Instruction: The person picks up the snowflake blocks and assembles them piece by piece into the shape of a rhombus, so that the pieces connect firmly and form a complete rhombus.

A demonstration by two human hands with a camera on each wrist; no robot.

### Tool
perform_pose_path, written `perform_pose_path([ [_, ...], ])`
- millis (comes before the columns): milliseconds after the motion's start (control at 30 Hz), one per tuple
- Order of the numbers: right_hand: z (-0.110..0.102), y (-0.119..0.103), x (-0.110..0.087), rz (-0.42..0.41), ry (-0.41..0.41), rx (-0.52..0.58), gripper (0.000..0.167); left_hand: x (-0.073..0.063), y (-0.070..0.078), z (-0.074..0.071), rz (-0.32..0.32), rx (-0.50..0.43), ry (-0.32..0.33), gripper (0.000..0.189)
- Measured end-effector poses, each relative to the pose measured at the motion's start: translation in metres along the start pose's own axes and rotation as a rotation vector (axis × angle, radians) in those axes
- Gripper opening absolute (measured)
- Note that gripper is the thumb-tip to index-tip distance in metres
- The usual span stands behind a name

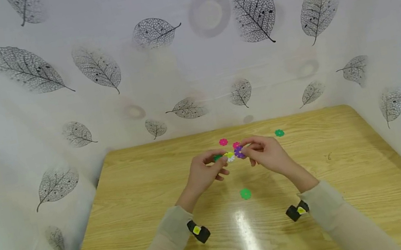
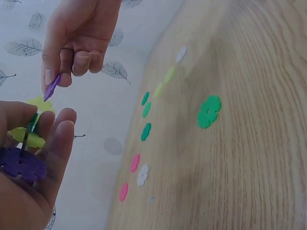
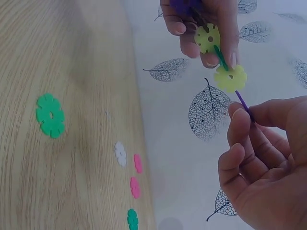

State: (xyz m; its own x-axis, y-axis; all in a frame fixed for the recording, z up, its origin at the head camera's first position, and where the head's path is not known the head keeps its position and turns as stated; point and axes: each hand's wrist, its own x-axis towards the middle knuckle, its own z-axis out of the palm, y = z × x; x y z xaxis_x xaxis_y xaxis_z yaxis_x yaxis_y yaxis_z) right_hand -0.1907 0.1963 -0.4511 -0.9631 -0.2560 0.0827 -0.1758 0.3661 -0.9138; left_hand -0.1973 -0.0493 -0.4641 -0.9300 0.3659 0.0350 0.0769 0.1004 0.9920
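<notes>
My left hand (image 1: 204, 170) grips a short chain of interlocked flower-shaped plastic discs above the table. In the left wrist view a purple disc (image 2: 24, 165) lies against its palm. Along the chain in the right wrist view come a yellow disc (image 3: 207, 39), a green disc (image 3: 220, 58) seen nearly edge-on, and an outer yellow disc (image 3: 230, 79). My right hand (image 1: 268, 155) pinches a single purple disc (image 3: 243, 102) between thumb and index finger. Its edge is right at the outer yellow disc's rim. The fingers hide part of the chain.
A bright green disc (image 1: 246, 194) lies on the wooden table (image 1: 153, 222) below the hands. Farther back lie pink discs (image 1: 223, 142), a white disc (image 3: 120, 154) and a dark green disc (image 1: 280, 133). Leaf-patterned curtain (image 1: 182, 70) encloses the table's back and sides.
</notes>
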Motion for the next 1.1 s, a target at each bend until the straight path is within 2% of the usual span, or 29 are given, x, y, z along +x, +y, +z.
perform_pose_path([
  [333,0.003,-0.003,0.001,-0.011,-0.014,0.031,0.026,0.0,0.0,0.002,0.005,-0.042,-0.009,0.028],
  [667,0.014,-0.003,0.002,-0.023,0.032,0.059,0.024,-0.001,0.002,0.003,-0.031,-0.141,-0.001,0.028],
  [900,0.019,-0.007,0.0,-0.023,0.04,0.091,0.024,-0.003,0.005,0.004,-0.055,-0.159,0.014,0.029],
  [1100,0.02,-0.007,0.001,-0.023,0.036,0.095,0.023,-0.004,0.004,0.005,-0.046,-0.16,0.009,0.029],
])
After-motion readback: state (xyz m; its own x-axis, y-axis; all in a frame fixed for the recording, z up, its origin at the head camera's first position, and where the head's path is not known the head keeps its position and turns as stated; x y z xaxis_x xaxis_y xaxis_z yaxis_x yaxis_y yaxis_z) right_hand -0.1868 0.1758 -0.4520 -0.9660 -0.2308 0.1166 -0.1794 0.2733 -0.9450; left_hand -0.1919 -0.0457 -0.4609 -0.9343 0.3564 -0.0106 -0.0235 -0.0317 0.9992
